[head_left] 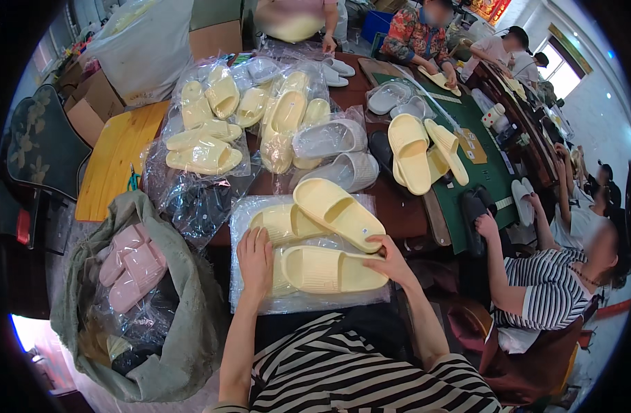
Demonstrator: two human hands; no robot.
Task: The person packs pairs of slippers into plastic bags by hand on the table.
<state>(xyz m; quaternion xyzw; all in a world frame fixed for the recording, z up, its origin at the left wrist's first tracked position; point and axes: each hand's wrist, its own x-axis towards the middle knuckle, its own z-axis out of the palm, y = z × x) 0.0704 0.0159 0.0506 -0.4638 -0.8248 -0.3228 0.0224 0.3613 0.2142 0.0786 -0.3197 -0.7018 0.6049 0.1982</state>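
On a stack of clear plastic bags (260,215) in front of me lie pale yellow slide slippers. My left hand (256,260) rests flat on a bagged yellow slipper (282,224), fingers spread. My right hand (388,258) pinches the edge of a loose yellow slipper (330,269) lying sideways. Another loose yellow slipper (337,210) lies tilted across the bags just above it, touching my right fingertips.
Bagged yellow slippers (207,138) and grey slippers (333,140) are piled on the brown table (398,210). A sack (184,330) with pink slippers (129,265) stands at my left. A person in a striped top (546,279) works at my right, others farther back.
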